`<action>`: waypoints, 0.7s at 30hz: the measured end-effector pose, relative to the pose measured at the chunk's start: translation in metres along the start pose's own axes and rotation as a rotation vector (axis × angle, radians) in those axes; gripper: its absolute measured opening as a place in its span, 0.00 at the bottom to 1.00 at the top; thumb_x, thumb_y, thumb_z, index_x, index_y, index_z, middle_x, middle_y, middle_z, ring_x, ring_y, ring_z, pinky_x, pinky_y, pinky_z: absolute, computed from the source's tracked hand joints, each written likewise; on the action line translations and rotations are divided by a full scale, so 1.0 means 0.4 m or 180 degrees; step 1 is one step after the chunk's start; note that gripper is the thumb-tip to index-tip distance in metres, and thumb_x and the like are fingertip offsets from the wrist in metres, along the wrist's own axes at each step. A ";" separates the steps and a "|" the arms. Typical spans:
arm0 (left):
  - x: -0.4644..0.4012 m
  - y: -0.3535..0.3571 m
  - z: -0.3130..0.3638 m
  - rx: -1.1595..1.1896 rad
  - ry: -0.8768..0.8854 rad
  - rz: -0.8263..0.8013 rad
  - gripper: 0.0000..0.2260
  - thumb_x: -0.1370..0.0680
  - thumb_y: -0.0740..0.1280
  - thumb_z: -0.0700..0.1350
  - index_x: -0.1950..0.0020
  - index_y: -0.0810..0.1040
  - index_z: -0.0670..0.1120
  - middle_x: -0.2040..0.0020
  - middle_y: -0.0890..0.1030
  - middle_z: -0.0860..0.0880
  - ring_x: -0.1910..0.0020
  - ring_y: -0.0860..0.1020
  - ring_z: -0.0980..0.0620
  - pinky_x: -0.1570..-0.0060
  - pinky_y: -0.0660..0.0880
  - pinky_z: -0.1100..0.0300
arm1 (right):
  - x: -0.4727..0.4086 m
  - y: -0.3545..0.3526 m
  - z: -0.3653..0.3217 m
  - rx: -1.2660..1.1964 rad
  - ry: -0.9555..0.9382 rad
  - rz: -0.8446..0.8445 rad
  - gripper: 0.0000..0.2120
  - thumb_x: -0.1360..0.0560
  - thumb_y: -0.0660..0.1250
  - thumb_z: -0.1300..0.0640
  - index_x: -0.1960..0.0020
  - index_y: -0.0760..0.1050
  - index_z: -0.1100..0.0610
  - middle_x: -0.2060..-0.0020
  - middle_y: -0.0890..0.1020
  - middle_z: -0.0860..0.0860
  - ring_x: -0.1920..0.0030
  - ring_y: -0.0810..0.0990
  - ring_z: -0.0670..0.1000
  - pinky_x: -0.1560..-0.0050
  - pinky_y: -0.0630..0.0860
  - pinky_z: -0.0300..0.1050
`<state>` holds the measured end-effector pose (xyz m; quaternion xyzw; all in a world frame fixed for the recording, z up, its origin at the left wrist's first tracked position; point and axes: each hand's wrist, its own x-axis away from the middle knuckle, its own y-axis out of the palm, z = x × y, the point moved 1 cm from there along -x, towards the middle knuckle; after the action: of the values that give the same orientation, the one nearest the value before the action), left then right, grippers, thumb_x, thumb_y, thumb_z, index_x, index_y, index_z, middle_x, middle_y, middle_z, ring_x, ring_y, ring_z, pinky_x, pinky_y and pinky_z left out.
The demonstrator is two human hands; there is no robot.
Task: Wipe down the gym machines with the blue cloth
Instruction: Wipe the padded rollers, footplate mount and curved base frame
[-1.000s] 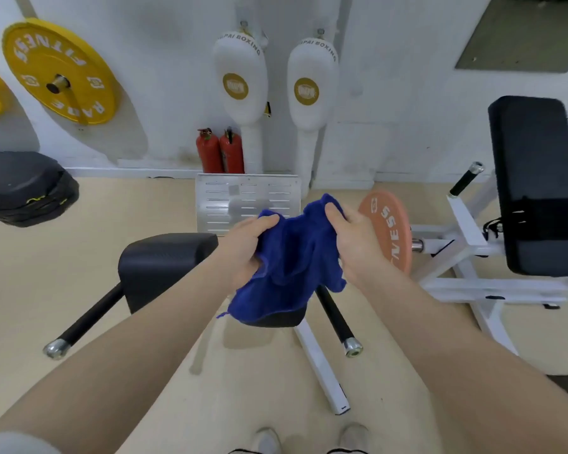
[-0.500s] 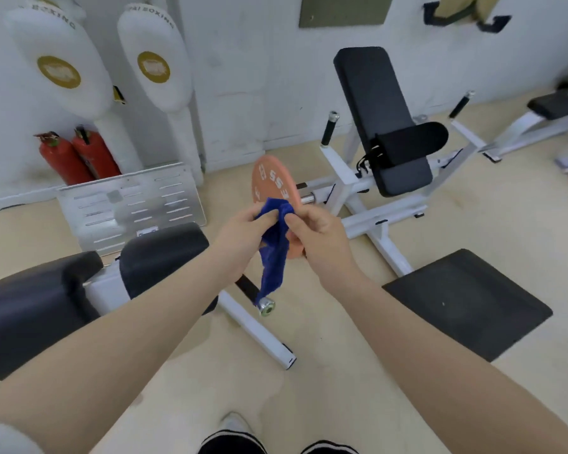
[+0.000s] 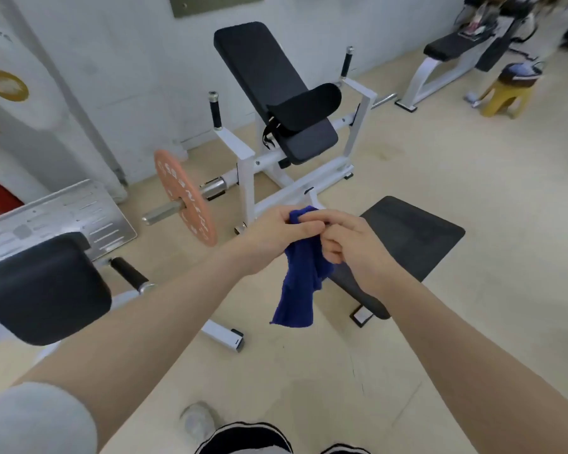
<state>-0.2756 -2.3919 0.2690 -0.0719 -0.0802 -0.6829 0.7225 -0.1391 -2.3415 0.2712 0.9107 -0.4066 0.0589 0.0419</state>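
The blue cloth (image 3: 300, 280) hangs bunched in front of me, held at its top by both hands. My left hand (image 3: 276, 232) grips its upper edge, and my right hand (image 3: 348, 244) pinches it right beside the left. Beyond the hands stands a white-framed machine (image 3: 246, 158) with a black back pad (image 3: 259, 63), a black seat (image 3: 309, 139) and an orange weight plate (image 3: 186, 198) on its side bar. At the left edge is the black pad (image 3: 40, 286) of another machine.
A black floor mat (image 3: 417, 237) lies to the right of my hands. A metal footplate (image 3: 56, 211) leans at the left. A white bench (image 3: 453, 50) and a yellow stool (image 3: 505, 93) stand far right. Bare beige floor lies in front of my feet.
My view has swung right, from the black-padded machine to the white-framed seat machine. The cloth, spread wide between my hands a second ago, now hangs bunched with both hands close together.
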 end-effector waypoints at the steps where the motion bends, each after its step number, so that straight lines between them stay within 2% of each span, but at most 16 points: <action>1: -0.029 0.064 0.008 -0.0064 -0.0035 -0.0083 0.05 0.23 0.65 0.41 0.50 0.79 0.44 0.55 0.82 0.46 0.54 0.80 0.50 0.53 0.76 0.57 | 0.032 -0.077 0.001 0.0020 -0.0047 0.0034 0.21 0.26 0.50 0.74 0.52 0.78 0.57 0.77 0.64 0.48 0.75 0.61 0.45 0.73 0.60 0.36; 3: -0.090 0.192 0.028 -0.0228 -0.0075 -0.0116 0.07 0.23 0.65 0.42 0.48 0.78 0.41 0.53 0.81 0.43 0.52 0.78 0.47 0.51 0.75 0.54 | 0.081 -0.234 0.007 0.0225 -0.0228 0.0258 0.14 0.23 0.56 0.71 0.52 0.73 0.55 0.74 0.69 0.49 0.73 0.67 0.45 0.69 0.67 0.36; 5: -0.146 0.308 0.046 -0.0335 -0.0101 -0.0044 0.08 0.23 0.65 0.43 0.47 0.78 0.40 0.53 0.81 0.43 0.53 0.78 0.47 0.49 0.75 0.51 | 0.112 -0.376 0.022 0.0620 -0.0371 0.0455 0.08 0.23 0.62 0.65 0.52 0.71 0.53 0.61 0.76 0.52 0.61 0.76 0.48 0.58 0.75 0.38; 7: -0.191 0.404 0.061 -0.0373 -0.0080 -0.0106 0.07 0.22 0.64 0.43 0.48 0.78 0.41 0.56 0.82 0.46 0.57 0.80 0.52 0.54 0.77 0.56 | 0.133 -0.488 0.037 0.0992 -0.0414 0.0508 0.08 0.24 0.65 0.63 0.50 0.71 0.51 0.50 0.77 0.51 0.48 0.77 0.49 0.47 0.75 0.39; 8: -0.213 0.448 0.072 -0.0437 -0.0064 -0.0190 0.06 0.22 0.63 0.43 0.49 0.79 0.42 0.58 0.82 0.49 0.60 0.80 0.55 0.57 0.76 0.60 | 0.138 -0.535 0.039 0.1081 -0.0423 0.0477 0.09 0.24 0.65 0.62 0.50 0.71 0.50 0.49 0.77 0.48 0.46 0.76 0.47 0.46 0.74 0.37; 10: -0.264 0.523 0.091 -0.0589 -0.0043 -0.0353 0.07 0.21 0.62 0.43 0.51 0.79 0.45 0.61 0.82 0.52 0.63 0.80 0.58 0.61 0.75 0.65 | 0.137 -0.620 0.041 0.1054 -0.0386 0.0352 0.09 0.24 0.65 0.61 0.50 0.70 0.49 0.52 0.78 0.44 0.49 0.77 0.44 0.48 0.74 0.35; 12: -0.326 0.588 0.110 -0.0718 -0.0030 -0.0457 0.08 0.20 0.60 0.42 0.54 0.79 0.47 0.63 0.82 0.55 0.64 0.79 0.61 0.63 0.74 0.68 | 0.125 -0.709 0.044 0.1134 -0.0312 0.0366 0.06 0.23 0.65 0.60 0.51 0.71 0.50 0.55 0.79 0.45 0.52 0.78 0.44 0.50 0.76 0.39; 16: -0.480 0.678 0.124 -0.0941 -0.0034 -0.0373 0.11 0.19 0.58 0.43 0.55 0.78 0.45 0.61 0.80 0.52 0.66 0.78 0.63 0.64 0.73 0.71 | 0.065 -0.913 0.061 0.2135 -0.0297 0.0562 0.04 0.23 0.65 0.54 0.56 0.71 0.51 0.62 0.78 0.46 0.60 0.75 0.46 0.59 0.72 0.38; 18: -0.578 0.712 0.118 -0.1119 -0.0035 -0.0234 0.12 0.18 0.57 0.44 0.51 0.78 0.41 0.60 0.80 0.49 0.64 0.77 0.60 0.62 0.73 0.69 | 0.020 -1.027 0.068 0.2553 -0.0248 0.0467 0.04 0.23 0.64 0.55 0.55 0.73 0.54 0.62 0.78 0.48 0.61 0.74 0.50 0.60 0.69 0.40; 21: -0.761 0.764 0.112 -0.1465 -0.0051 -0.0216 0.14 0.18 0.57 0.46 0.47 0.78 0.39 0.54 0.81 0.41 0.59 0.76 0.53 0.53 0.73 0.58 | -0.077 -1.211 0.067 0.3502 -0.0359 0.0370 0.05 0.22 0.62 0.53 0.52 0.74 0.54 0.64 0.78 0.48 0.61 0.73 0.51 0.52 0.63 0.42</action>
<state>0.0123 -2.0682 0.2493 -0.2375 0.0695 -0.7065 0.6630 0.2037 -1.9997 0.2264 0.7761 -0.3671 0.2159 -0.4651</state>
